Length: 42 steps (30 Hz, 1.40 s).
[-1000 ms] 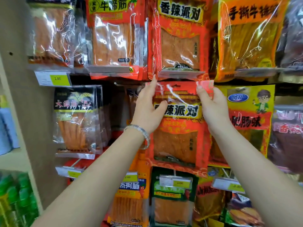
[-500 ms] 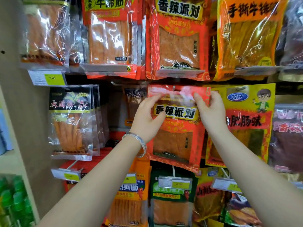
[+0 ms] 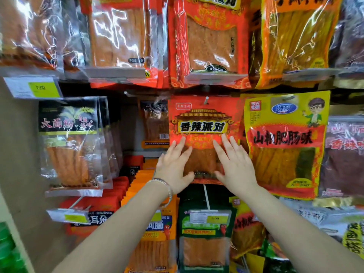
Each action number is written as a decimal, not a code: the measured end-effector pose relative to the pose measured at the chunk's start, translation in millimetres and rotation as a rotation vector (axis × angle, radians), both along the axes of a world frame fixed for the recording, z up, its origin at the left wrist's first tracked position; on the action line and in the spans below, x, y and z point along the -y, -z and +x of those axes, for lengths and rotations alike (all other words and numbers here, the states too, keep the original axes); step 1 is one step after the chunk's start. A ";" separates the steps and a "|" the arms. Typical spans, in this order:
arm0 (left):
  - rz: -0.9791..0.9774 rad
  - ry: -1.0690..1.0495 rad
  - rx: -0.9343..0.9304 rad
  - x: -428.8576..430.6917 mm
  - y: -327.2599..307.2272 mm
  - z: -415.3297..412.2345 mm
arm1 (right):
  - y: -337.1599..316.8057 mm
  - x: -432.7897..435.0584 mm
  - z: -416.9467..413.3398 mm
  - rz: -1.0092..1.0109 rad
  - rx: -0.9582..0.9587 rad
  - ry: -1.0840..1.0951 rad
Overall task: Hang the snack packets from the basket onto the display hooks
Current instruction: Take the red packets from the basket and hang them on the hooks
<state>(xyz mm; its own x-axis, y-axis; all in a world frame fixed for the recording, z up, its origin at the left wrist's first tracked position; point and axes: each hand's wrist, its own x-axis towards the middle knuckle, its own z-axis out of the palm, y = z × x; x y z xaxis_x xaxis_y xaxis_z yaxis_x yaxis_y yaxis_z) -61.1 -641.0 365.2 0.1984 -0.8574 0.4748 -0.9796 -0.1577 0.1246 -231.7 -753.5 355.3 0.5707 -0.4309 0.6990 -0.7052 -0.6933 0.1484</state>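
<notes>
Left hand (image 3: 173, 168): fingers straight, flat on the red packet's lower front.
Right hand (image 3: 236, 168): fingers straight and spread, flat on the same packet, just beside the left.
Red packet (image 3: 204, 123): hangs on a hook (image 3: 206, 100), reads 香辣派对.
Yellow packet (image 3: 285, 138): just to its right, 山椒肥肠味.
Black packet (image 3: 68, 123): left, 大面筋.
Price tag (image 3: 40, 88): upper left, 2.00.

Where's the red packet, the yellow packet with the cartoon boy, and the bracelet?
red packet (image 3: 202, 126): head view, its title label.
yellow packet (image 3: 283, 138): head view, its red band.
bracelet (image 3: 167, 189): head view, silver band on wrist.
</notes>
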 end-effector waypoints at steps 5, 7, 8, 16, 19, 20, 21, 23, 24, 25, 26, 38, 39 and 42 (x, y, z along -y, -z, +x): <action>0.094 0.001 0.024 11.4 -2.1 15.0 | -2.8 9.7 19.2 0.153 -0.099 0.126; 0.099 0.020 0.002 16.2 -5.6 19.6 | -7.9 7.9 28.3 0.202 -0.100 0.157; 0.096 0.032 -0.014 18.5 -7.1 21.4 | -10.4 6.9 32.6 0.216 -0.099 0.177; 0.078 0.236 -0.240 4.0 1.0 25.0 | -19.2 -38.4 28.8 0.410 0.065 0.160; -0.058 0.270 -0.353 -34.1 17.0 19.1 | -4.6 -78.7 12.4 0.509 0.204 0.073; -0.129 0.281 -0.380 -51.8 25.1 17.8 | 4.8 -93.8 5.8 0.559 0.253 0.033; -0.184 0.299 -0.434 -71.9 34.7 15.8 | 17.2 -109.3 -0.6 0.617 0.291 -0.003; -0.249 0.345 -0.597 -115.7 64.4 10.0 | 50.9 -140.5 -12.1 0.744 0.303 -0.046; -0.240 0.352 -0.683 -138.2 84.9 7.6 | 71.8 -156.8 -17.2 0.805 0.287 -0.059; -0.194 0.345 -0.765 -161.0 110.6 3.3 | 94.4 -174.5 -21.5 0.868 0.263 -0.071; -0.137 0.319 -0.836 -184.4 142.7 -0.9 | 119.3 -193.1 -25.6 0.941 0.233 -0.075; 0.765 -0.597 -1.505 -557.4 391.5 -117.8 | 362.3 -476.4 -105.2 2.098 -0.202 0.322; 0.828 -0.583 -1.441 -576.3 392.5 -118.6 | 368.7 -492.6 -108.5 2.146 -0.284 0.377; 0.669 -0.730 -1.515 -606.9 393.3 -98.9 | 384.9 -529.6 -106.2 2.096 -0.542 0.319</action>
